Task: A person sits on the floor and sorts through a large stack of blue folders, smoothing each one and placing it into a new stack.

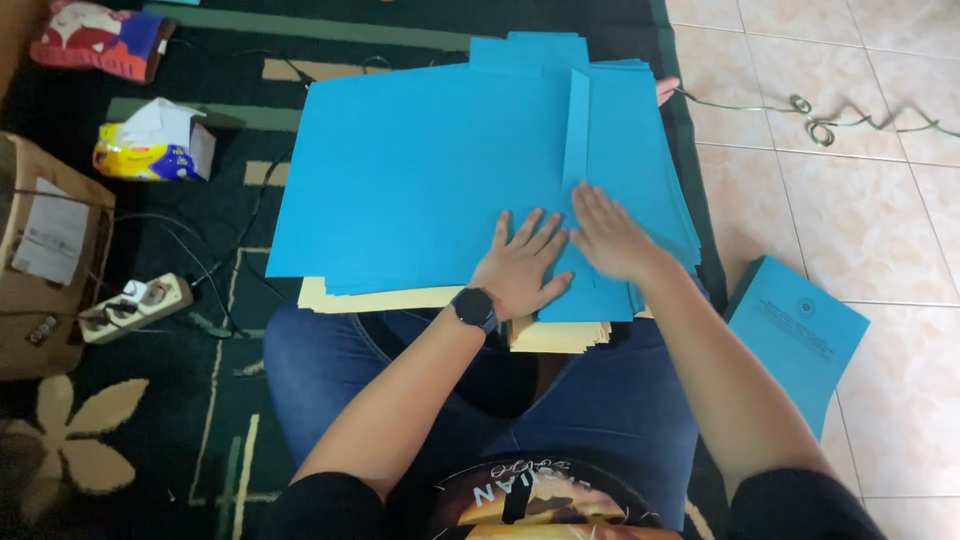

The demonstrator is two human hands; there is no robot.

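Blue paper folder (420,170) lying open on the lap, under both palms, over a cream paper stack (380,297). Left hand (522,268) flat with spread fingers; right hand (612,238) just beside, flat, fingers together, pressing the folded flap (577,130). Folded blue folder (800,335) farther right on the tile floor (880,230).

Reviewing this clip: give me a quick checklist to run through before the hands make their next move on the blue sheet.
1. Left hand flat on the blue sheet: ok.
2. Right hand pressing beside the folded strip: ok.
3. Fold crease straight along the strip: ok at the far end; near end hidden under the hands, cannot tell.
4. Blue stack squared on the cream sheets: not ok, edges fanned.
5. Finished blue folder on the tiled floor, apart from the stack: ok.
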